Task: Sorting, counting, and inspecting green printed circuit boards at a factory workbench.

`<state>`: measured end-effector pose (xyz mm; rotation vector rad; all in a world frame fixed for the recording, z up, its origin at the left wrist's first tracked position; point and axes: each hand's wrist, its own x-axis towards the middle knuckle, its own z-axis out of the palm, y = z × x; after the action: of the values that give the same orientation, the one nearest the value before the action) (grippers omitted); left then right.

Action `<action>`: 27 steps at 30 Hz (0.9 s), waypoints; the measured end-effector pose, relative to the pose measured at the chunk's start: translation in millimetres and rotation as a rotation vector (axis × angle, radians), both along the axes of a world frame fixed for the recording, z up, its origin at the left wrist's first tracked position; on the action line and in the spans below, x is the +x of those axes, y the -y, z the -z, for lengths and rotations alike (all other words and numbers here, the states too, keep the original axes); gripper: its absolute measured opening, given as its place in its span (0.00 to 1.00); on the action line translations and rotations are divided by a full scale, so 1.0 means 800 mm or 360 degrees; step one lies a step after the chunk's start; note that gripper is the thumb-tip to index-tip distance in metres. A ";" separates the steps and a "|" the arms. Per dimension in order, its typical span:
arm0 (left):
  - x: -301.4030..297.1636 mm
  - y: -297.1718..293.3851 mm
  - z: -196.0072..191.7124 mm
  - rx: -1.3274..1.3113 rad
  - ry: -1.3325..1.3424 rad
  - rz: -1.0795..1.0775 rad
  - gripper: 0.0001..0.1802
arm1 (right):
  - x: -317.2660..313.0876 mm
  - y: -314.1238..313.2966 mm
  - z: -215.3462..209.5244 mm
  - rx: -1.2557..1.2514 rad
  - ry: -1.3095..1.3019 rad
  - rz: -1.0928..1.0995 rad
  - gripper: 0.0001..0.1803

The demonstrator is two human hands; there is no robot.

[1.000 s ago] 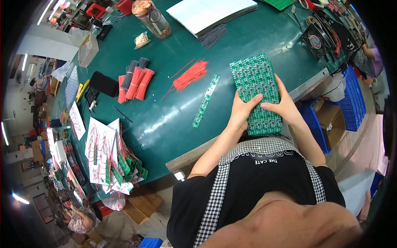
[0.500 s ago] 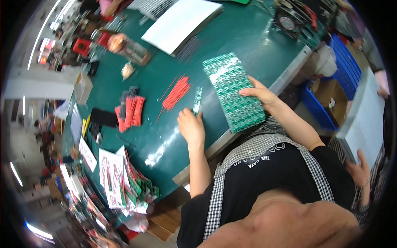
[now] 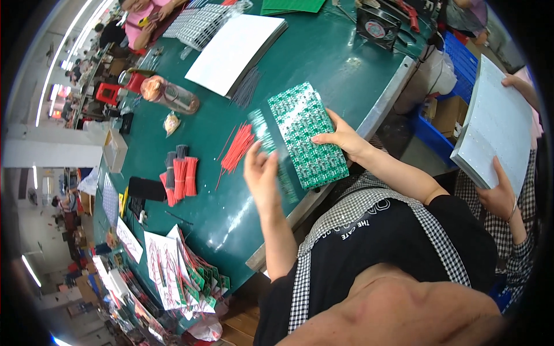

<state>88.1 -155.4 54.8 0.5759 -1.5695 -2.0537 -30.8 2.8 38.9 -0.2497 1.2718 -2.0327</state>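
My right hand (image 3: 344,140) grips a green circuit board panel (image 3: 306,130) by its right edge, thumb on top. The panel is tilted above the near table edge and densely covered with small repeated parts. My left hand (image 3: 262,173) is closed on a narrow green circuit board strip (image 3: 261,126), just left of the panel with a gap between them. The strip is smeared by motion, and the hand covers its middle. Left of that hand, loose red wires (image 3: 237,149) lie on the green table (image 3: 225,210).
Bundled red and grey wires (image 3: 182,176), a black phone (image 3: 146,188) and wired boards (image 3: 199,279) lie leftward. Farther off are a bottle (image 3: 170,95), white sheets (image 3: 234,55) and a fan (image 3: 378,27). At right, another person holds a pale board stack (image 3: 493,124) near a blue crate (image 3: 434,141).
My left hand has brought the strip alongside the panel, turning its slant. The panel has shifted slightly left with my right hand. The view has also shifted a little.
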 end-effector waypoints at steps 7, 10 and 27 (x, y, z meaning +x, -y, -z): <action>-0.045 -0.059 -0.015 -0.1000 0.0316 -0.0074 0.22 | 0.001 0.007 0.035 0.0063 -0.0117 0.0128 0.45; -0.032 -0.043 0.009 -0.1671 0.0429 -0.0173 0.28 | 0.009 0.015 0.042 0.0052 -0.0281 0.0136 0.53; -0.027 -0.013 0.049 0.0397 0.0229 0.0546 0.31 | 0.020 0.002 0.021 -0.0140 -0.0292 -0.0012 0.53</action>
<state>66.4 -144.7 15.2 0.5862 -1.5923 -2.5410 -14.9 1.0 22.1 -0.4914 1.2898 -2.1002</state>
